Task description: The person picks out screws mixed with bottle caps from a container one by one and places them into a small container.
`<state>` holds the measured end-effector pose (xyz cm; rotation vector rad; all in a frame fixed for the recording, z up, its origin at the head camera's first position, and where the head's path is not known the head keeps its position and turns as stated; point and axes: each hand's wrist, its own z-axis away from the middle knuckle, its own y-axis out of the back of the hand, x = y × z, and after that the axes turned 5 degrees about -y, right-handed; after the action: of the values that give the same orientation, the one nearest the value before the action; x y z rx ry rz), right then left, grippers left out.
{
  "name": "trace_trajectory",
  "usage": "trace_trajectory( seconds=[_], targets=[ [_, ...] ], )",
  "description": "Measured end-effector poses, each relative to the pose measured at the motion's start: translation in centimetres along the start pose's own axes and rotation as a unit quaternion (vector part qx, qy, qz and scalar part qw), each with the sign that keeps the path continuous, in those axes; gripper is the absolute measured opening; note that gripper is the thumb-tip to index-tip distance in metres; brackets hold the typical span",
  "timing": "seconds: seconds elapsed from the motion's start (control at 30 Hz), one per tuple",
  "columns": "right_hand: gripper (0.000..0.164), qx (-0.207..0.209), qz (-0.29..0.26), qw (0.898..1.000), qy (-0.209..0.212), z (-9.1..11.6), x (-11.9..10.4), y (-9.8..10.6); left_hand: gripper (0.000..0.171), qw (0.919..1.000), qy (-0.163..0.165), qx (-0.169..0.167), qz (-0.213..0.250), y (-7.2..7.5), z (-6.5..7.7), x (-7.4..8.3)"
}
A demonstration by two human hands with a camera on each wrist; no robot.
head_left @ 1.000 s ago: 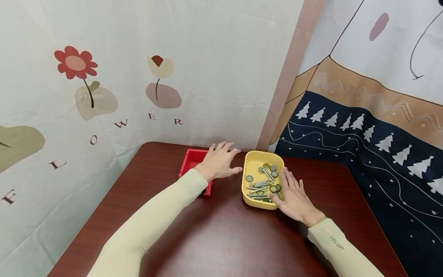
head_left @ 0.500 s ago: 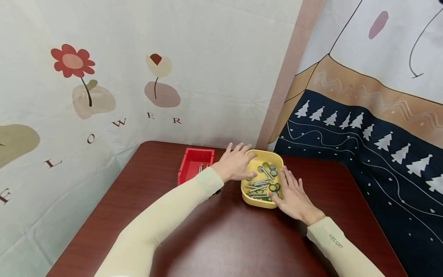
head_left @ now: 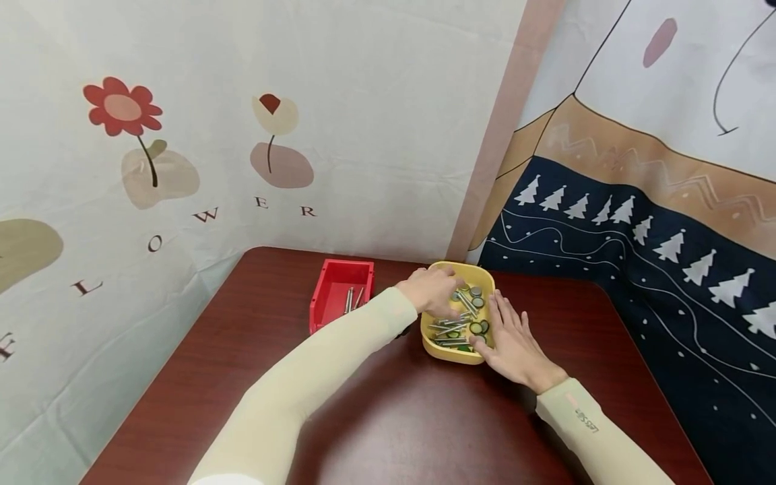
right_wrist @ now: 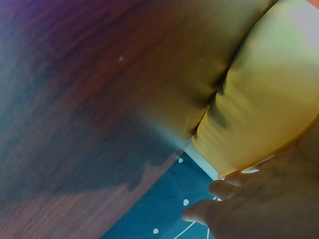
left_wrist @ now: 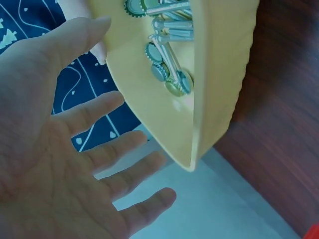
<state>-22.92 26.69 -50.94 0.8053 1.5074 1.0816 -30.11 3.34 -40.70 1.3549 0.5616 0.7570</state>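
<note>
A yellow plastic bin [head_left: 455, 358] stands near the back of the table, with several metal bolts [left_wrist: 172, 30] and several bottle caps [left_wrist: 159, 71] lying inside. My left hand [head_left: 432, 291] hovers over the bin's left side, its fingers spread and nothing in them; the left wrist view shows the bare palm. My right hand [head_left: 518, 347] rests against the bin's right wall, fingers extended along the rim and thumb over the near corner. In the right wrist view the fingers [right_wrist: 224, 189] show beside the yellow wall.
Left of the yellow bin stands a red bin [head_left: 332, 294] holding a few bolts [head_left: 349, 300], partly hidden by my left sleeve. Both bins stand on a dark wooden table [head_left: 388, 417]. Printed cloth hangs [head_left: 388, 135] close behind the table's back edge.
My left hand has moved right, from above the red bin to above the yellow one, uncovering the bolts in the red bin. The right hand has stayed at the yellow bin's side.
</note>
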Motion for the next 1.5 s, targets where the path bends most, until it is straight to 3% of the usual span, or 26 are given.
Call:
trace_trajectory(
  seconds=[0.2,0.4,0.5,0.6,0.7,0.73,0.87,0.93,0.97,1.1,1.37,1.5],
  targets=[
    [0.101,0.005,0.005,1.000,0.002,-0.1,0.0,0.0,0.074,0.9989,0.022,-0.029,0.031,0.0,-0.8,1.0],
    [0.102,0.007,0.004,1.000,0.005,-0.1,0.1,0.1,0.060,0.9953,0.055,-0.075,0.028,0.1,-1.9,2.2],
    [0.102,0.007,0.004,1.000,0.005,0.0,0.0,0.0,0.052,0.9937,0.062,-0.091,0.018,-1.9,-4.7,1.8],
    [0.101,0.007,0.005,1.000,0.005,0.0,-0.1,0.0,0.049,0.9917,0.072,-0.105,0.020,-5.3,-8.8,0.6],
    [0.101,0.009,0.006,1.000,0.004,0.0,0.0,0.0,0.050,0.9892,0.078,-0.122,0.018,-7.5,-11.1,0.2],
    [0.101,0.009,0.006,1.000,0.004,0.0,-0.1,0.1,0.051,0.9874,0.091,-0.128,0.018,-7.0,-10.5,0.9],
    [0.101,0.010,0.005,1.000,0.004,0.0,-0.1,0.1,0.044,0.9844,0.093,-0.149,0.011,-7.7,-10.9,1.1],
    [0.101,0.010,0.004,1.000,0.005,0.1,-0.1,0.0,0.037,0.9836,0.088,-0.158,0.005,-8.2,-11.1,0.9],
    [0.101,0.010,0.003,1.000,0.005,0.1,-0.2,0.0,0.033,0.9842,0.075,-0.160,0.004,-9.5,-12.3,0.0],
    [0.101,0.011,-0.004,1.000,0.005,0.1,-0.2,-0.1,0.019,0.9852,0.055,-0.161,-0.015,-10.2,-12.6,-0.4],
    [0.102,0.003,-0.012,1.000,-0.001,0.0,-0.2,0.0,0.041,0.9883,0.060,-0.132,-0.047,-9.4,-11.7,-0.6],
    [0.102,0.002,-0.012,1.000,-0.003,0.0,-0.1,0.0,0.035,0.9914,0.049,-0.113,-0.042,-9.1,-11.3,-0.7]
  ],
)
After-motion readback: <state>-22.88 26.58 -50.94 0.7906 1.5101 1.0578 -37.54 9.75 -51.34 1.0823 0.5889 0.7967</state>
